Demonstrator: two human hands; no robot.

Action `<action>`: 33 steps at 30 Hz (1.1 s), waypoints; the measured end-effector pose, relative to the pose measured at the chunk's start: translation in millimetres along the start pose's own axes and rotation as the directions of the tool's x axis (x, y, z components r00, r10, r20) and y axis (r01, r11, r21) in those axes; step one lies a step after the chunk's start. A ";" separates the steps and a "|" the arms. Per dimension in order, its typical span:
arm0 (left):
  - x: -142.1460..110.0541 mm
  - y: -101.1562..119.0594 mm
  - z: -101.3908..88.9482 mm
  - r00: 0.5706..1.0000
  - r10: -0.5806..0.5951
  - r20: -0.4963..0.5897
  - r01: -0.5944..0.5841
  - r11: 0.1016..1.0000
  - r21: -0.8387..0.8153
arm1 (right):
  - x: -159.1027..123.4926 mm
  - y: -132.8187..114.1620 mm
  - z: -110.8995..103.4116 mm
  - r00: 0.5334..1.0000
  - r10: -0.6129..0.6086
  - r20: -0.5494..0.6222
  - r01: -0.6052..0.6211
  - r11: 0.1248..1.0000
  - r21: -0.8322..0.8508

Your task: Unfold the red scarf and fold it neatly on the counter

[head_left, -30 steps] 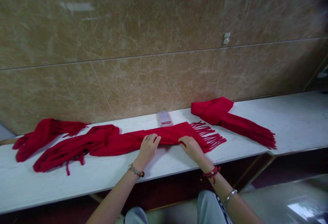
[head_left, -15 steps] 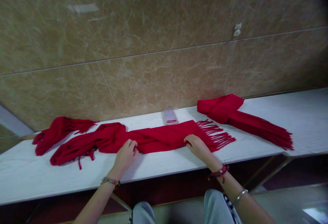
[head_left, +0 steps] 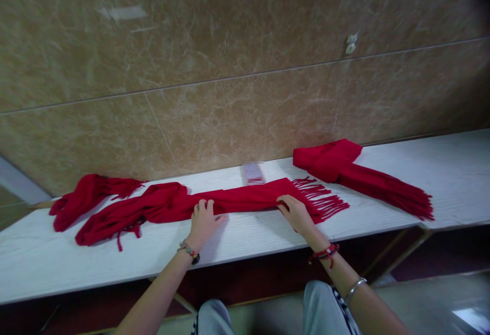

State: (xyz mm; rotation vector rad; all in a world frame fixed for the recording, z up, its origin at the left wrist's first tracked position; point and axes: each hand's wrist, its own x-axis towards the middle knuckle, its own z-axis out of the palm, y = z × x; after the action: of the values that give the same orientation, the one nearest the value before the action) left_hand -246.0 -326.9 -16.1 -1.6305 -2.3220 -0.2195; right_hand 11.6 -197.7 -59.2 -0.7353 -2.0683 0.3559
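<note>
A long red scarf (head_left: 245, 198) lies lengthwise along the white bench, its fringe spread out at the right and its left part bunched. My left hand (head_left: 204, 222) rests its fingertips on the scarf's near edge around the middle, with the thumb held apart. Close to the fringed end, my right hand (head_left: 296, 215) pinches the near edge between thumb and fingers. Between both hands the near side of the cloth is turned inward, making a narrower strip there.
A second red scarf (head_left: 337, 164), looped and fringed, lies at the right rear. Another bunched red cloth (head_left: 82, 199) sits at the far left. Against the tiled wall (head_left: 229, 120) lies a small blurred packet (head_left: 253, 172). The bench (head_left: 115, 268) has a front edge above my knees.
My left hand slid left along the scarf, then came back a little to the right. The near edge between my hands has been turned in. My right hand keeps its pinch.
</note>
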 end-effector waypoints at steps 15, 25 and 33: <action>12.6 24.3 -18.2 0.990 0.132 -0.046 -0.126 0.985 0.122 | 1.9 -5.4 -4.4 0.995 0.012 -0.102 -0.014 1.000 -0.012; -15.9 -146.5 -47.2 0.989 -0.099 -0.112 0.131 0.939 0.319 | -0.2 0.5 -2.9 0.995 0.019 -0.098 -0.022 0.999 -0.030; -23.2 -224.7 -31.7 0.910 0.104 0.402 -0.067 0.992 -0.105 | -1.2 -1.1 -2.5 0.984 -0.054 0.167 0.068 0.995 -0.079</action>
State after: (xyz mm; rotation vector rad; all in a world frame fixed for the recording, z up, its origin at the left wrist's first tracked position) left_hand -444.5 -434.6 16.3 -1.9771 -2.5571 0.0453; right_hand 13.8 -199.3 -58.0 -0.7113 -2.2686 0.3044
